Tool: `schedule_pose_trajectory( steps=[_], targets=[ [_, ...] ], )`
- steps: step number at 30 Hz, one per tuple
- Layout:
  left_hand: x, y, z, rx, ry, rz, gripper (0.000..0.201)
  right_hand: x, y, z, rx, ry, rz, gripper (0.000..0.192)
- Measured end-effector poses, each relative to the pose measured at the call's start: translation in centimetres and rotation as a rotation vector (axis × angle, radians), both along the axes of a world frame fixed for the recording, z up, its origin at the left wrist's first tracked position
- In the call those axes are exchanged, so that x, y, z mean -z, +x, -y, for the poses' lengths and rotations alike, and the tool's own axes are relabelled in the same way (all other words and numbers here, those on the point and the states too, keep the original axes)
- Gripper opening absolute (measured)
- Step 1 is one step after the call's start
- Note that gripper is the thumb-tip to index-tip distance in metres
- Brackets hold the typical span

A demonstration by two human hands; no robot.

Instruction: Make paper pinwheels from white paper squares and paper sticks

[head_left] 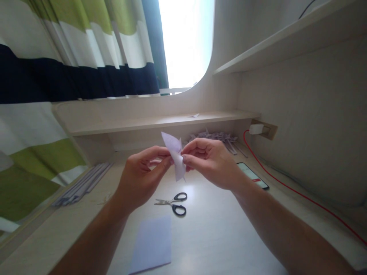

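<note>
A folded piece of pale lilac paper (172, 143), with pointed flaps like a pinwheel or flower, is held up above the desk between both hands. My left hand (143, 175) pinches its left side between thumb and fingers. On the other side, my right hand (209, 160) grips the paper near its middle with thumb and forefinger. Below the hands, scissors (172, 202) with black handles lie with blades slightly apart, pointing left. Nearer to me is a stack of lilac paper (153, 242), partly beside my left forearm.
Rolled or folded paper strips (83, 185) lie at the left edge. Behind my right hand is a pile of folded paper pieces (215, 135). A phone (252, 175) lies right, by a red cable (278, 179) from a charger (256, 129). A low shelf (160, 123) spans the back.
</note>
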State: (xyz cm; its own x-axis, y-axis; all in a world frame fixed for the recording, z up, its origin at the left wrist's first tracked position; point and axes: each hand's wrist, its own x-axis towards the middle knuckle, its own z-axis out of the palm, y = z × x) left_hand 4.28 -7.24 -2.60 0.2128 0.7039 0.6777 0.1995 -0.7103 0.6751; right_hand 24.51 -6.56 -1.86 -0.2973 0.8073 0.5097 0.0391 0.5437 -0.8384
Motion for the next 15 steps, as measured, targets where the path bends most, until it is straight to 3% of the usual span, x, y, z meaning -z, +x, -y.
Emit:
schedule_pose_trajectory(
  steps=[5, 10, 15],
  targets=[
    [-0.05, -0.28, -0.16, -0.027, -0.002, -0.045, 0.016, -0.27, 0.64, -0.36, 0.028, 0.029, 0.067, 0.017],
    [-0.12, -0.4, -0.08, -0.109, 0.057, -0.122, 0.015, -0.32, 0.62, -0.49, -0.004, -0.053, 0.049, 0.019],
    [-0.23, -0.12, 0.1, -0.078, 0.071, -0.172, 0.018, -0.22, 0.53, -0.48, -0.028, -0.079, 0.058, 0.022]
  ],
)
